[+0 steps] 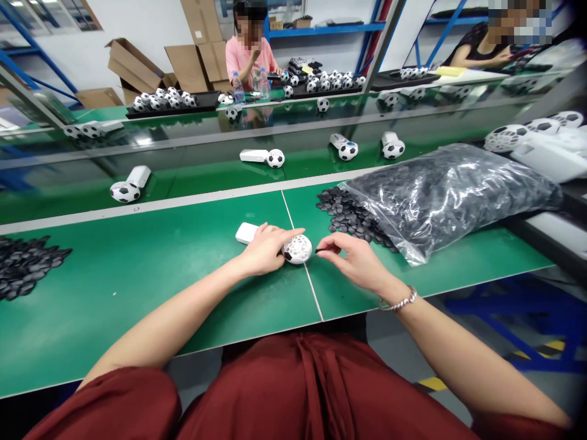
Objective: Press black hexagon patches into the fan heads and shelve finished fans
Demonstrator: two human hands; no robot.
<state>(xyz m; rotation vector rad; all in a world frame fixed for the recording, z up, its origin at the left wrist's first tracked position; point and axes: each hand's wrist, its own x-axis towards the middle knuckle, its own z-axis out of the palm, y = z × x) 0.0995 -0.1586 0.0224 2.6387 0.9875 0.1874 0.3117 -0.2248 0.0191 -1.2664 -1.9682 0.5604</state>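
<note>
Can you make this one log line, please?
left hand: holding white ball; right hand: pinching small black piece; gap: piece apart from ball; nearby: clear bag, black pile

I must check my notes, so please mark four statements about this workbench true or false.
1. The left hand holds a white, round plastic ball with a lattice surface. True.
2. The right hand is empty. False: the right hand pinches a small black piece.
3. The transparent plastic bag lies left of the ball. False: the bag lies right of it.
4. A heap of loose black pieces lies at the left of the green table. True.
</note>
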